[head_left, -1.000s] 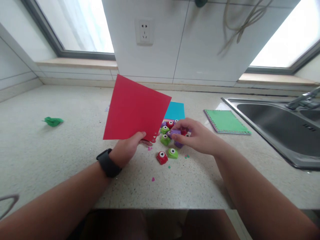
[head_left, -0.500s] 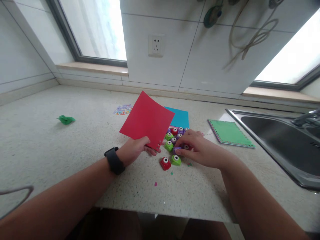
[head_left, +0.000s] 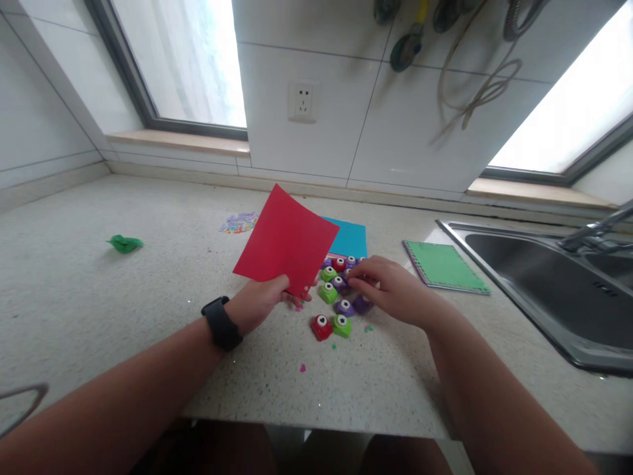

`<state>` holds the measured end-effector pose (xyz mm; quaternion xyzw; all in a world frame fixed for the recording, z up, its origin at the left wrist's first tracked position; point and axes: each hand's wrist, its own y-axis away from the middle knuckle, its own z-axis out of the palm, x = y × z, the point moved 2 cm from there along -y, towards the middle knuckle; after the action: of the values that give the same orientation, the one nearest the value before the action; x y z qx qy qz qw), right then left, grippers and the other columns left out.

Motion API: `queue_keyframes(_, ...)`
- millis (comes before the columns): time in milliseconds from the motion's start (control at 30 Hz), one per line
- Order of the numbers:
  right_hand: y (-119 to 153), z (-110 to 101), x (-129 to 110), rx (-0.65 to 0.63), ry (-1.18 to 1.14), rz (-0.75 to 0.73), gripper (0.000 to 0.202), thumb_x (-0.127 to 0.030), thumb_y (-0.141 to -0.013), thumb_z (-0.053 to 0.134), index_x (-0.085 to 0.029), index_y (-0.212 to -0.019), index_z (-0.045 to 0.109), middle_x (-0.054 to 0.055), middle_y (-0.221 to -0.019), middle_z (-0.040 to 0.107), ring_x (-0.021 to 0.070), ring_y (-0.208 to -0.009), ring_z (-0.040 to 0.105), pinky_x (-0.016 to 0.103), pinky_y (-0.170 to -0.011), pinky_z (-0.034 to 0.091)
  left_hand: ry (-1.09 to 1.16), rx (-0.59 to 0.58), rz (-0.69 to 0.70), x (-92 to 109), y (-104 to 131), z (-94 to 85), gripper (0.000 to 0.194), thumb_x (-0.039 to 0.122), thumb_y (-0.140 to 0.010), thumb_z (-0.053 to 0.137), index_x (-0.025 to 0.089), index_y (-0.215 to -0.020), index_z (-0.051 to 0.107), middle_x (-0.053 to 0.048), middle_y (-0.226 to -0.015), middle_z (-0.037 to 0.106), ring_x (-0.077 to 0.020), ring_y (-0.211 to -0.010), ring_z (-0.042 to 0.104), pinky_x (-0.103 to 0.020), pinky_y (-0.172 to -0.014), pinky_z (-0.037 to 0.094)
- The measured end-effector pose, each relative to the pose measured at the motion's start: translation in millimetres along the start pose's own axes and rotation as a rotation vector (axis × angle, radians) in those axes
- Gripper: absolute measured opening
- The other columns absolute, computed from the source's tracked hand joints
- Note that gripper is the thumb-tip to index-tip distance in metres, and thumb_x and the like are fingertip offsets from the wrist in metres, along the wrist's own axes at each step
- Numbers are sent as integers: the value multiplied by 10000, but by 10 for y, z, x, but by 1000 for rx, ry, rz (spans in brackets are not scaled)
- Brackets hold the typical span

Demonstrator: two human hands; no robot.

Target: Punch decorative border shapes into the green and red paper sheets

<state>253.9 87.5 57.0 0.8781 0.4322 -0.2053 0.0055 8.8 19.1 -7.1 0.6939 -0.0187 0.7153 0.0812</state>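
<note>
My left hand (head_left: 270, 293) pinches a red sheet of paper (head_left: 289, 237) near its lower corner, thumb on top and fingers beneath. Small cut-outs show at the corner of the sheet by my fingers. My right hand (head_left: 388, 284) is curled over a cluster of small craft punches, its fingertips closed at a purple craft punch (head_left: 347, 272) that they partly hide. Closer to me stand another purple punch (head_left: 345, 307), a green punch (head_left: 341, 325) and a red punch (head_left: 321, 327). Several more punches sit in rows behind.
Behind the punches lies a blue sheet (head_left: 350, 237). To the right are a green sheet on a stack (head_left: 448, 265) and a metal sink (head_left: 519, 264). Colourful bits (head_left: 240, 223) and a crumpled green piece (head_left: 125, 244) lie left. Small paper cut-outs (head_left: 302, 368) are near the front.
My right hand has left the nearer purple punch and moved back to one behind it. The red sheet stays in my left hand. The camera view has shifted slightly.
</note>
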Motion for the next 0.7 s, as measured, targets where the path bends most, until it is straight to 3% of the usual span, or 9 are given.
queue_keyframes(133, -2, 0, 190, 220, 67, 161, 178, -283, -965, 581, -223, -1078, 704, 80, -1028, 727, 259, -983, 631, 419, -882, 477, 66, 41, -42, 44, 6, 42, 243, 225, -833, 472, 151, -785, 699, -86, -870, 775, -194, -759, 700, -342, -760, 576)
queue_keyframes(267, -6, 20, 316, 295, 109, 175, 162, -268, -952, 602, -220, -1066, 707, 77, -1052, 721, 270, -1033, 623, 443, -945, 460, 128, 44, -31, -9, 5, 31, 245, 259, -849, 490, 155, -796, 705, -100, -953, 786, -218, -826, 722, -365, -794, 587)
queue_keyframes(400, -10, 16, 328, 261, 123, 129, 147, -273, -953, 611, -234, -1028, 732, 73, -1025, 716, 269, -1010, 608, 444, -930, 464, 97, 74, -24, -69, 3, -8, 209, 301, -844, 530, 174, -767, 677, -107, -971, 791, -259, -959, 738, -400, -872, 585)
queue_keyframes(567, -39, 70, 231, 141, 150, 21, 215, -348, -957, 633, -268, -1119, 751, 75, -1038, 698, 271, -998, 579, 435, -932, 466, 47, 87, -39, -7, 21, 15, 234, 320, -838, 500, 173, -785, 674, -119, -1005, 791, -262, -974, 739, -417, -898, 586)
queue_keyframes(700, -57, 152, 236, 111, 219, 37, 239, -373, -942, 653, -259, -1123, 759, 94, -1012, 687, 281, -966, 566, 449, -929, 464, -18, 65, -9, -9, 22, 6, 244, 352, -846, 498, 180, -809, 667, -112, -1038, 789, -257, -994, 735, -412, -914, 583)
